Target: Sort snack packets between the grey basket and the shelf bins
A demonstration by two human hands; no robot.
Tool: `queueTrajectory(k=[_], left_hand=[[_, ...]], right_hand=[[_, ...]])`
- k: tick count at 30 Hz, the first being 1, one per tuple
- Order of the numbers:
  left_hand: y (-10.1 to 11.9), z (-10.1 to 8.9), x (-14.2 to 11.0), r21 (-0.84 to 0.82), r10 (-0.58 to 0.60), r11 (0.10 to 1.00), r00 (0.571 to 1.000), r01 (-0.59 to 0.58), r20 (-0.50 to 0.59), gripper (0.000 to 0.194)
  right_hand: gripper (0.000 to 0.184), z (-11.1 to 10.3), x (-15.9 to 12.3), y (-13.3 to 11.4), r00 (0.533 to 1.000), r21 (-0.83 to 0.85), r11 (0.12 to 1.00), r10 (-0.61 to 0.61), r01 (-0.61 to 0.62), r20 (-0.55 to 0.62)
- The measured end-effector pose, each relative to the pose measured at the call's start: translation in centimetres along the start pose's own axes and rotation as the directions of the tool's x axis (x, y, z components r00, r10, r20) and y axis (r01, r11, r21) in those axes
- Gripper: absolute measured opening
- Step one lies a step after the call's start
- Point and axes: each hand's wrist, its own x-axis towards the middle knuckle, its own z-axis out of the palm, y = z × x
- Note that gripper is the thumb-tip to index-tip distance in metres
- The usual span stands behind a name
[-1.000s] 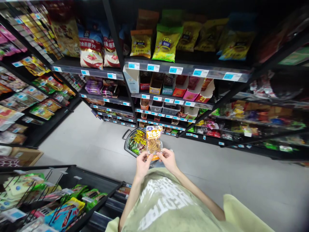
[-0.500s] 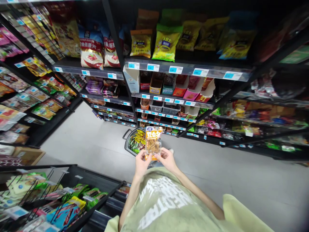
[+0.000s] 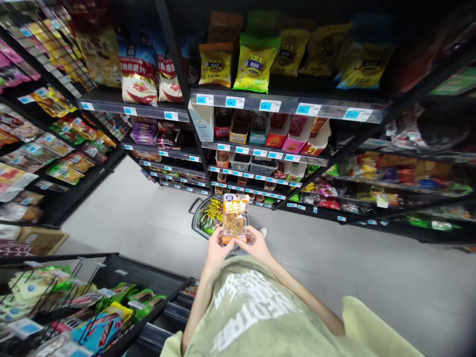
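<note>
An orange-and-white snack packet [image 3: 234, 217] with a clear window showing brown pieces is held upright in front of my body. My left hand [image 3: 218, 246] grips its lower left corner between thumb and fingers. At the lower right corner, my right hand [image 3: 255, 243] pinches the same packet, both thumbs along the bottom edge. Behind and below the packet, a dark shopping basket [image 3: 195, 223] stands on the floor, partly hidden by it. Yellow and green snack packs [image 3: 211, 216] fill the visible part of the basket.
Ahead stands a black shelf unit [image 3: 290, 106] with bagged snacks [image 3: 257, 64] and open display boxes [image 3: 240, 130]. Another rack [image 3: 59, 163] lines the left. Close at my lower left is a hook rack [image 3: 148, 277] with hanging packs. Grey floor [image 3: 334, 277] stretches right.
The packet has shifted slightly left and its face has turned a little, its window glare changing. Both hands keep hold of its bottom corners, with the thumbs now closer together.
</note>
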Motion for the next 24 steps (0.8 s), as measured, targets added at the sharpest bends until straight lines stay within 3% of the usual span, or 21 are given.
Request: queueTrajectory(k=[7, 12, 16, 24], left_hand=[[-0.7, -0.6, 0.0, -0.073, -0.109, 0.991, 0.993, 0.113, 0.054, 0.052], [-1.1, -0.9, 0.2, -0.087, -0.124, 0.988, 0.991, 0.129, 0.056, 0.059], [-1.1, -0.5, 0.2, -0.061, -0.090, 0.994, 0.996, 0.092, 0.027, 0.053], [0.0, 0.8, -0.2, -0.104, -0.051, 0.994, 0.997, 0.044, -0.066, 0.040]], right_hand=[[0.035, -0.6, 0.2, 1.1, 0.998, -0.001, 0.998, 0.068, -0.068, 0.013], [0.038, -0.9, 0.2, 1.3, 0.998, -0.112, 0.992, 0.065, -0.062, 0.020], [0.036, -0.9, 0.3, 1.7, 0.999, -0.201, 0.979, 0.042, -0.042, -0.004], [0.036, -0.8, 0.6, 1.4, 1.000, -0.212, 0.977, 0.019, -0.018, 0.005]])
